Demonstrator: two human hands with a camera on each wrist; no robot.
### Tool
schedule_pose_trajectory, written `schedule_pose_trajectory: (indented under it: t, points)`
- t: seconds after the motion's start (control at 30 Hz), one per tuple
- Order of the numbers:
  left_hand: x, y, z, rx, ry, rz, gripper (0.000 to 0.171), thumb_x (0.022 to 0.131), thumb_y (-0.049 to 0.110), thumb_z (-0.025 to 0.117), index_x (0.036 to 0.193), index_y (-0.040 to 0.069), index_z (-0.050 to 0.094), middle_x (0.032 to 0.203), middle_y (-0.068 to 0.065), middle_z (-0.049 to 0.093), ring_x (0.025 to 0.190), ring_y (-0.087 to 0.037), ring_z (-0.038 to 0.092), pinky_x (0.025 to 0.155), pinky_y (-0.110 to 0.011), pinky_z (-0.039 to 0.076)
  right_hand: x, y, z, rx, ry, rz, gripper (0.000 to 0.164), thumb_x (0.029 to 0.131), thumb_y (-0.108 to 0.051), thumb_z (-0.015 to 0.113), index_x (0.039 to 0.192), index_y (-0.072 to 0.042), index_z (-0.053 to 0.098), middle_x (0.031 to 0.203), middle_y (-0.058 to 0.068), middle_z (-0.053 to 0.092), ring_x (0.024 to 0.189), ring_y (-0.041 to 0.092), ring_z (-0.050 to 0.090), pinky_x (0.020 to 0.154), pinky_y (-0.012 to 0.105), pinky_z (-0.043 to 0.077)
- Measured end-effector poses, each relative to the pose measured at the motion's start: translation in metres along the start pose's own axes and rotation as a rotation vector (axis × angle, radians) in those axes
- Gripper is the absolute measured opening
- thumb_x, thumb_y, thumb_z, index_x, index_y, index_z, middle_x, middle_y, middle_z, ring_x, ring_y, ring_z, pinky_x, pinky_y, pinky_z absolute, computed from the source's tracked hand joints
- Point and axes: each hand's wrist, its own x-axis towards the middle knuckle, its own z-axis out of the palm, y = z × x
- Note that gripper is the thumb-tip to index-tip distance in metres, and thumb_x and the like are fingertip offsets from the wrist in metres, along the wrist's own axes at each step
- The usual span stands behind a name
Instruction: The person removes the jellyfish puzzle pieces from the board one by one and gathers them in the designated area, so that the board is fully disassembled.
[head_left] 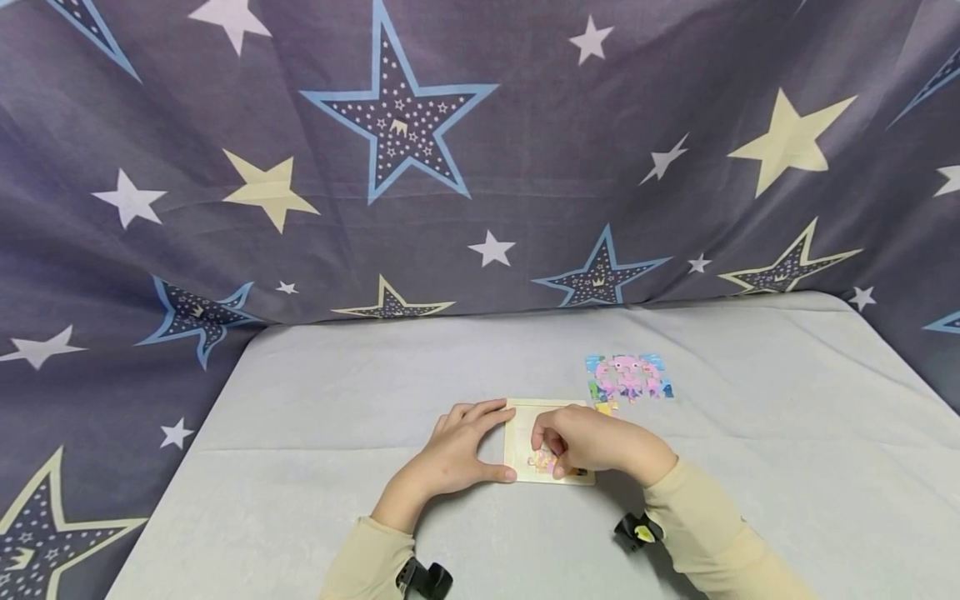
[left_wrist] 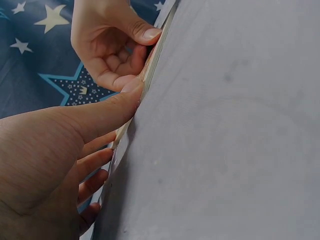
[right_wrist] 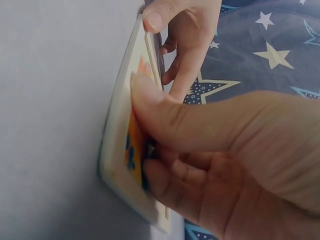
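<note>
A pale wooden puzzle tray (head_left: 523, 454) lies flat on the cloth, with several colourful pieces along its near side. My left hand (head_left: 459, 450) holds the tray by its left edge, thumb at the near corner and forefinger at the far one. Over the tray's right half, my right hand (head_left: 588, 437) bends its fingers down, and thumb and forefinger pinch a pink and yellow puzzle piece (head_left: 543, 459) low in the tray. In the right wrist view, orange and blue pieces (right_wrist: 133, 145) show beneath the thumb; the hand hides part of them.
Beyond the tray to the right lies a block of joined puzzle pieces (head_left: 628, 377) with a pink figure on blue. A yellow piece (head_left: 606, 407) lies just behind the right hand. A grey cloth (head_left: 300, 467) covers the table, and a star-patterned curtain (head_left: 450, 233) hangs behind it.
</note>
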Motion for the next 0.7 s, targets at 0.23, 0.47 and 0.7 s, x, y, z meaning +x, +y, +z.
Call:
schedule_pose_trajectory:
  t: [0.23,0.47,0.7]
  points:
    - [-0.0002,0.0,-0.0001,0.002,0.003,0.002,0.082,0.077,0.041,0.083,0.147,0.017,0.049,0.156,-0.001,0.038,0.135,-0.028,0.033,0.108,-0.053,0.027,0.0005,0.0009,-0.0009,0.046,-0.011,0.008,0.026,0.079,-0.003,0.08,0.095,-0.011,0.061,0.07,-0.004,0.049,0.061,0.007,0.042,0.057,0.023,0.039]
    - [-0.0006,0.0004,0.0001,-0.001,0.001,0.003,0.082,0.077,0.042,0.083,0.147,0.016,0.049,0.155,-0.001,0.038,0.135,-0.029,0.033,0.108,-0.054,0.027,0.0001,-0.0007,-0.0014,0.044,0.006,0.017,0.03,0.077,-0.003,0.082,0.09,-0.013,0.057,0.075,-0.001,0.051,0.066,0.009,0.045,0.059,0.025,0.041]
    - [-0.0001,0.0001,0.0005,0.0,-0.001,0.003,0.082,0.077,0.042,0.083,0.147,0.016,0.049,0.155,-0.001,0.038,0.135,-0.029,0.033,0.107,-0.054,0.027,0.0002,0.0049,-0.0028,0.087,-0.015,-0.008,0.031,0.078,-0.004,0.082,0.094,-0.013,0.056,0.074,-0.002,0.052,0.064,0.008,0.045,0.058,0.023,0.039]
